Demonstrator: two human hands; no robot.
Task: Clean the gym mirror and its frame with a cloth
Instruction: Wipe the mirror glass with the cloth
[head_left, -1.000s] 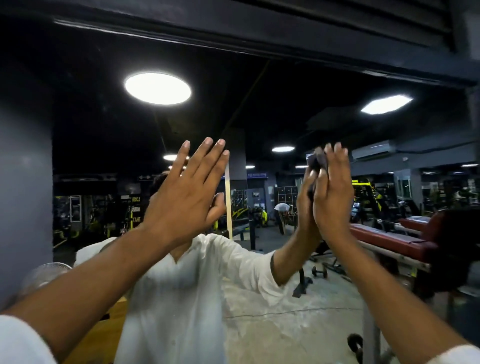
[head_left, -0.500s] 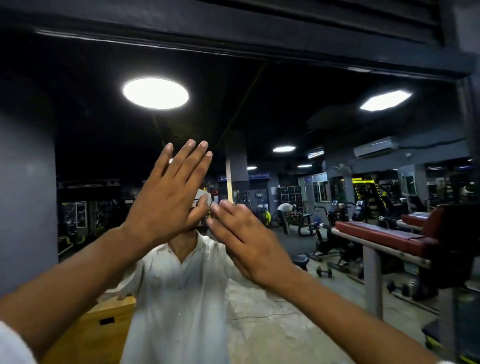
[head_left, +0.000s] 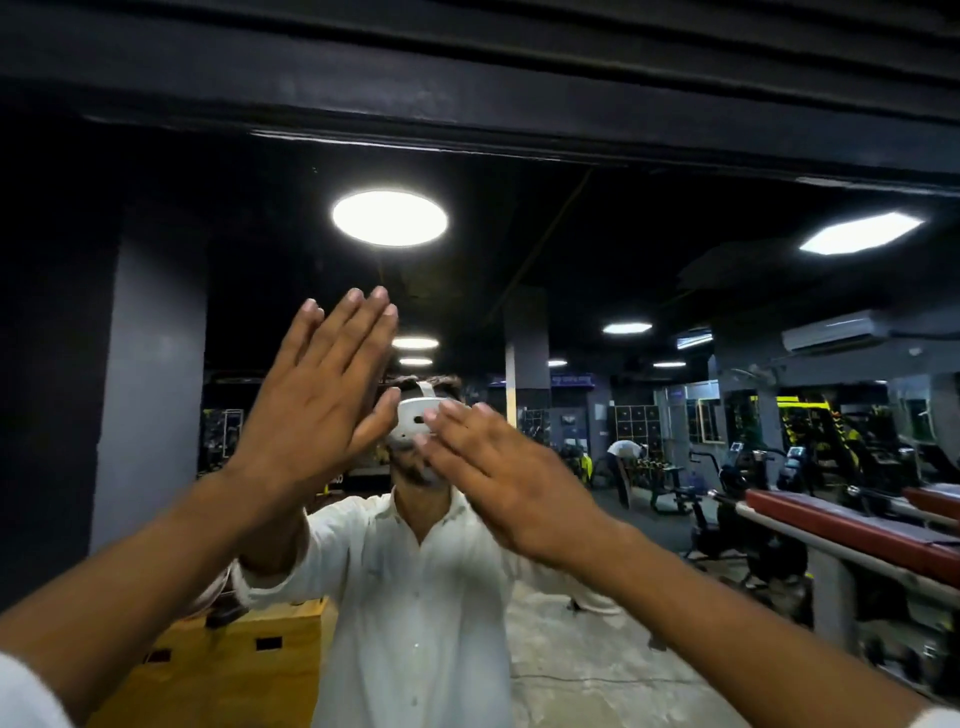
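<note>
The gym mirror (head_left: 649, 249) fills the view, with its dark frame (head_left: 467, 104) running along the top. My left hand (head_left: 317, 410) is raised flat towards the glass, fingers straight and pointing up. My right hand (head_left: 498, 478) lies beside it, a little lower, with straight fingers pointing left and the back of the hand towards me. No cloth shows in this frame; whatever is under my right palm is hidden. The two hands are close together, with a small gap between thumb and fingertips.
The mirror reflects me in a white shirt (head_left: 426, 597), a wooden box (head_left: 234, 654), ceiling lights and gym machines. A red padded bench (head_left: 852, 530) stands at the right, close to the glass. A grey pillar (head_left: 150, 389) is at the left.
My right hand has swept left and down across the glass to beside my left hand. The dark cloth seen under it a second ago no longer shows. My left hand stayed raised.
</note>
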